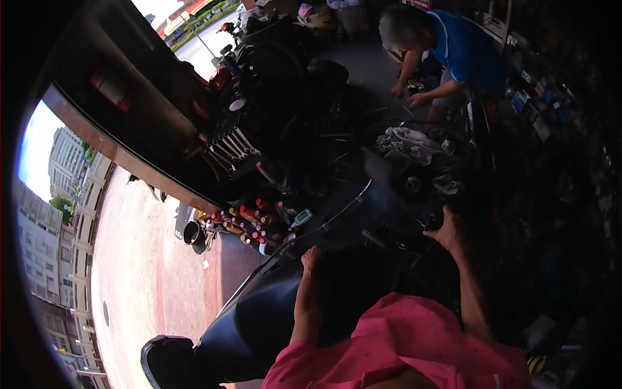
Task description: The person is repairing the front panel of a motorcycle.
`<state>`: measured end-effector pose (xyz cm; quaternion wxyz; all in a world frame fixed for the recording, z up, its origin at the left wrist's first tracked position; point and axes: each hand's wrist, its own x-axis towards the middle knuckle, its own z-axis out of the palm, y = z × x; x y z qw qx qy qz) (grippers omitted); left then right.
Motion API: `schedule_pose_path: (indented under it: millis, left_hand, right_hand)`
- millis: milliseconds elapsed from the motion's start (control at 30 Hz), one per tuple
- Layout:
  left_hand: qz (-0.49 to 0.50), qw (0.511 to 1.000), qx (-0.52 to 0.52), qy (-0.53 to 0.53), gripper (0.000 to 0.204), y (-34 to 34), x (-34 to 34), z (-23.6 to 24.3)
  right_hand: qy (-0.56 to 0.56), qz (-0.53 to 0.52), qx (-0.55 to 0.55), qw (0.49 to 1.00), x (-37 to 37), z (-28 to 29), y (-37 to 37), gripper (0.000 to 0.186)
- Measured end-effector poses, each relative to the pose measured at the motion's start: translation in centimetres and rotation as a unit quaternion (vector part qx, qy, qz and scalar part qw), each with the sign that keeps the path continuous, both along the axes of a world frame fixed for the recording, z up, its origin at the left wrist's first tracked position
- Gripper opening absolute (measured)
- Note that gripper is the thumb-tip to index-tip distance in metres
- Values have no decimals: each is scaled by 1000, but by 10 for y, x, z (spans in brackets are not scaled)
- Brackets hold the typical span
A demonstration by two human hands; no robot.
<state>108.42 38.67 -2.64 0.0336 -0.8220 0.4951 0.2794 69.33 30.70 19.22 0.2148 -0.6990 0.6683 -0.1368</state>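
A dark vehicle body, seemingly a scooter [249, 318], lies beneath my arms, much of it lost in shadow. My left hand [312, 258] is closed in a fist at its upper edge. Whatever the fist may hold is hidden. Further right, my right hand [449, 232] has its thumb and a finger spread beside small dark parts [427, 222] that I cannot identify. Just beyond that hand lie crumpled grey rags [414, 144] and a round dark part [412, 185].
Across from me, a person in a blue shirt [463, 48] bends forward, both hands low. Several bottles [253, 223] stand at the doorway, near a row of wrenches [231, 144]. Motorcycles [259, 58] are parked behind. Paved ground [139, 259] lies outside to the left.
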Motion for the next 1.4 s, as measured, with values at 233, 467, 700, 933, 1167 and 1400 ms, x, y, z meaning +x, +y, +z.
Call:
schedule_pose_path:
  millis: [233, 467, 700, 933, 1167, 1400]
  left_hand:
    - [13, 996, 48, 68, 54, 0, -4, 19]
    - [-12, 997, 32, 64, 57, -1, -15, 41]
    - [0, 999, -6, 45, 51, 1, -31, 57]
    - [-48, 994, -94, -1, 45, 10, -7, 7]
    - [-78, 990, -112, -21, 41, 15, 25, -30]
    - [-83, 994, -70, 23, 42, 4, -5, 9]
  right_hand:
    - [-4, -26, 36, 999, 7, -2, 4, 74]
    - [-2, -39, -48, 998, 1, -28, 10, 70]
    - [43, -64, 38, 996, 1, -7, 15, 75]
    - [34, -17, -28, 999, 4, -11, 12, 68]
    - [9, -12, -3, 1000, 10, -2, 6, 63]
    - [-6, -9, -20, 1000, 0, -14, 9, 68]
